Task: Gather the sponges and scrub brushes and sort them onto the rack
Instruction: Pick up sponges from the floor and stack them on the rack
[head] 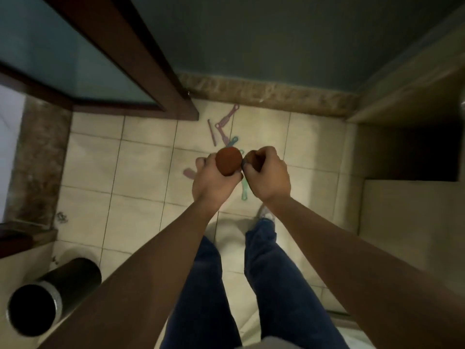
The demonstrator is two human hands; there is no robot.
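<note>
Since both hands are loaded, handling notes first: left hand cups the left sponge, a round rust-brown pad, fingers curled round its lower half. Right hand pinches the right sponge between thumb and curled fingers; most of it is hidden, so I can't call its shape. The two sponges are held out in front, side by side and nearly touching, above the tiled floor. My read is that they're light, soft and squashy with a matte surface, so low slip risk and nothing to break. Grab anywhere; a light squeeze should do. Can't tell if they're wet; if so, a hard grip would drip. The brushes lie flat on the tile in a loose scatter near the wall, pink and teal, a few crossing each other. The green brush lies below the hands, partly hidden by them. These look like thin stiff plastic: light, rigid, probably slick on tile. Lying flat, they give little to get under; likely best to take each by the handle close to the head, or tip one end up first. Overlapping ones may drag a neighbour. Rack not in view. Dark bin lower left.
</note>
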